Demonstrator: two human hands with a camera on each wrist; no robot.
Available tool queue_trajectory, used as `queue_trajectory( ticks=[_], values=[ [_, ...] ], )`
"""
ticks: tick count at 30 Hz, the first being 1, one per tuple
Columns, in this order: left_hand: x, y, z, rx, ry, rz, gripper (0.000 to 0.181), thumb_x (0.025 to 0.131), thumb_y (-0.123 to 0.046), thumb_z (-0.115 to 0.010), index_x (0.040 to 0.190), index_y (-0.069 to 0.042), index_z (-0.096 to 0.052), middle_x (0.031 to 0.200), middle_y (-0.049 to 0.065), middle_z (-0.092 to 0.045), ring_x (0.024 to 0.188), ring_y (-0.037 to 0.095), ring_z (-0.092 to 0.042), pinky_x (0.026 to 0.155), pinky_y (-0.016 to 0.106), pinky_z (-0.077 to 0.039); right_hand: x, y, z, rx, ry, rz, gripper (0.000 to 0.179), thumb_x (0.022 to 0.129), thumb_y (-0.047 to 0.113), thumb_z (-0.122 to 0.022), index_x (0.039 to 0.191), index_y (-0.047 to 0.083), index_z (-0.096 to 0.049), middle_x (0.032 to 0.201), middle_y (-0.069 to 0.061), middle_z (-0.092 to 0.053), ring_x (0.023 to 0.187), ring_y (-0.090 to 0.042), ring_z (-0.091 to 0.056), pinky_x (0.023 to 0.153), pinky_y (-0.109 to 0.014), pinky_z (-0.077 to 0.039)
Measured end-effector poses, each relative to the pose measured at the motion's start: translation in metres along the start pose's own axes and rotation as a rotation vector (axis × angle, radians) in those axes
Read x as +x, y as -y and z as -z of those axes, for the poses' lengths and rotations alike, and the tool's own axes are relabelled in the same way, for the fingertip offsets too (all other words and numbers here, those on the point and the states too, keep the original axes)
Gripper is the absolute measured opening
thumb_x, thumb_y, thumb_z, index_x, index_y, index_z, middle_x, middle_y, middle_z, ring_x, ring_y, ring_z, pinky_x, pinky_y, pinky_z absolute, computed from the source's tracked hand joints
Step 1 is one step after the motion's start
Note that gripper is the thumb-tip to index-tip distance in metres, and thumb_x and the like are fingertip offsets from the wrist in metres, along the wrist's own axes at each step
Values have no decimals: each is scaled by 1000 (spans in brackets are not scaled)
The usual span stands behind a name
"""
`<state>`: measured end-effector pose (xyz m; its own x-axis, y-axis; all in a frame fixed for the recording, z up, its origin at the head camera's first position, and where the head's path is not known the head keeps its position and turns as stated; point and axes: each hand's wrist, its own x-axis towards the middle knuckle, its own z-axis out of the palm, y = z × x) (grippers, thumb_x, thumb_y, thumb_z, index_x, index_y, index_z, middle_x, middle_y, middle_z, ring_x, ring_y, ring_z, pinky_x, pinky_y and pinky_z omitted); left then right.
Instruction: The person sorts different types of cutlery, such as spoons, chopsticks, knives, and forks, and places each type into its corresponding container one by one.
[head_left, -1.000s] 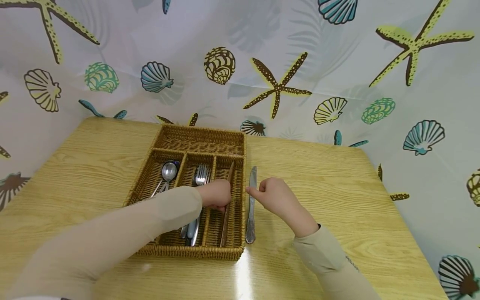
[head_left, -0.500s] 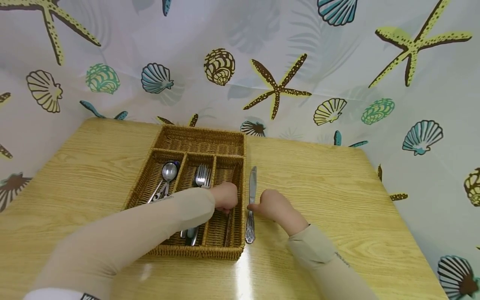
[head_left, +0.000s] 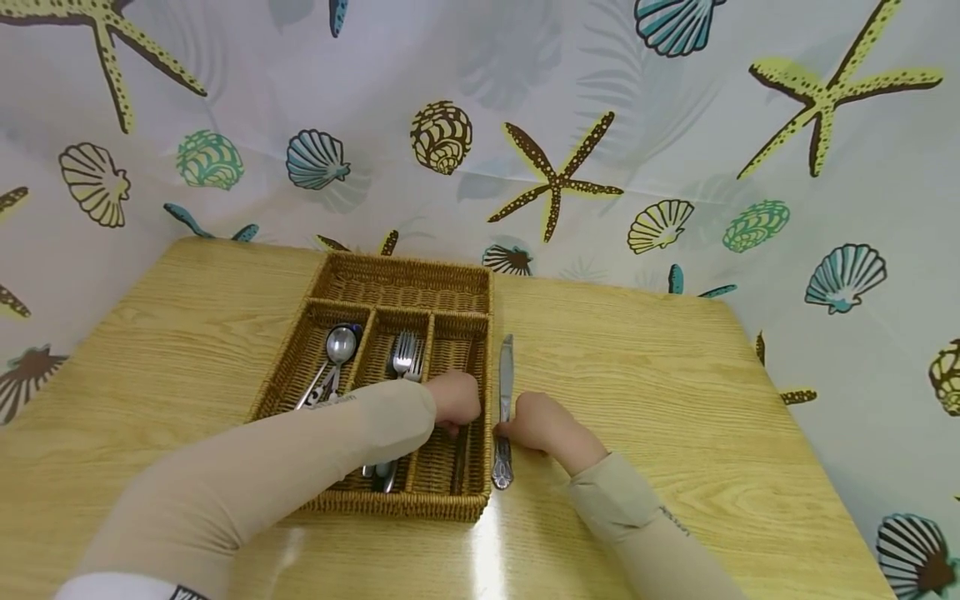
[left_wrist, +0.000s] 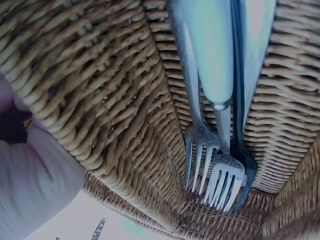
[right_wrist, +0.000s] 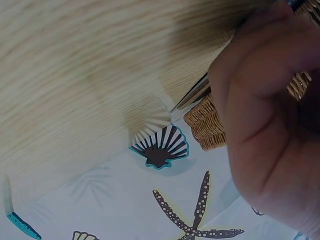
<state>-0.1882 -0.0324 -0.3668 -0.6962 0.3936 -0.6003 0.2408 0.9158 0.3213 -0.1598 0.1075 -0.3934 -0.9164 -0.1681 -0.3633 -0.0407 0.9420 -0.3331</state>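
A wicker cutlery tray [head_left: 408,505] with compartments sits on the table. In its right-hand compartment my left hand [head_left: 456,398] holds a knife [head_left: 460,467] that lies lengthwise close to the right wall; the fingers hide its middle. Just outside that wall a silver table knife [head_left: 506,367] with an ornate handle lies along the tray. My right hand [head_left: 542,422] pinches it near the top of the handle, the thumb side toward the tray. Its blade [right_wrist: 192,94] shows past the curled fingers in the right wrist view. Several forks [left_wrist: 225,180] fill the middle compartment.
Spoons [head_left: 341,343] lie in the left compartment, and the wide back compartment [head_left: 408,283] runs across the tray's far end. Wooden tabletop [head_left: 637,375] extends to the right. A curtain [head_left: 375,83] printed with shells and starfish hangs behind the table.
My left hand and its knife have shifted right toward the compartment's wall. My right hand has come down along the table knife and now pinches its handle.
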Motion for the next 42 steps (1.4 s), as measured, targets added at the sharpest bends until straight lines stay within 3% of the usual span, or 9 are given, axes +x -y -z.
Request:
queue_trajectory(
  ticks=[9,13,15,18,21,23,29,33,42],
  values=[
    [-2,-1,-5,-40,-68,20,37,88,3,-52,62,-13,-32,59,2,-28,37,7,-21,39,20,-18,1,2,0,-15,25,15,31,78,13,-62,54,14,-41,43,3,-40,32,-8,-35,36,-20,-27],
    [-4,-1,-4,-91,-75,16,33,91,0,-50,62,-12,-39,49,-2,-24,34,7,-28,38,20,-23,1,4,1,-21,20,19,30,76,10,-61,54,14,-41,43,3,-39,31,-8,-34,35,-20,-27],
    [-6,0,-3,-104,-92,-9,20,92,-2,-48,73,-4,-55,44,-2,-32,32,7,-32,38,20,-25,1,4,2,-25,19,16,31,76,11,-62,54,14,-41,43,3,-39,32,-7,-34,35,-19,-27],
    [-9,2,1,-125,-137,-48,24,93,-3,-46,91,5,-68,50,8,-57,30,9,-34,38,21,-28,2,5,2,-42,22,1,33,76,14,-64,53,14,-41,44,3,-39,34,-7,-35,37,-19,-27],
    [-13,4,7,-119,-180,-80,30,93,-5,-45,87,7,-72,65,16,-67,30,9,-33,41,21,-31,4,5,2,-69,21,-18,34,76,17,-67,53,14,-42,46,3,-41,38,-9,-36,39,-20,-28],
    [-16,5,10,-113,-196,-95,36,94,-7,-45,74,4,-73,61,14,-66,32,9,-35,46,21,-35,5,4,3,-91,10,-44,33,75,19,-68,54,14,-44,49,2,-43,41,-11,-38,41,-22,-29],
    [-21,8,13,-139,-222,-118,35,94,-7,-45,76,6,-72,43,-1,-48,39,11,-43,55,21,-38,7,3,3,-174,-53,-100,25,74,16,-66,58,12,-47,59,-2,-48,51,-16,-44,44,-28,-32],
    [-23,8,14,-149,-224,-129,36,94,-8,-45,75,5,-72,42,-2,-48,38,11,-41,54,21,-38,8,2,0,-215,-73,-115,23,74,14,-63,57,12,-48,60,-4,-50,52,-17,-44,43,-30,-33],
    [-27,12,18,-221,-238,-173,46,93,-7,-44,50,-5,-59,41,1,-47,35,10,-34,51,22,-37,9,5,-6,-290,-76,-172,21,80,20,-62,69,2,-61,64,-8,-56,54,-18,-54,46,-33,-45]
  ],
)
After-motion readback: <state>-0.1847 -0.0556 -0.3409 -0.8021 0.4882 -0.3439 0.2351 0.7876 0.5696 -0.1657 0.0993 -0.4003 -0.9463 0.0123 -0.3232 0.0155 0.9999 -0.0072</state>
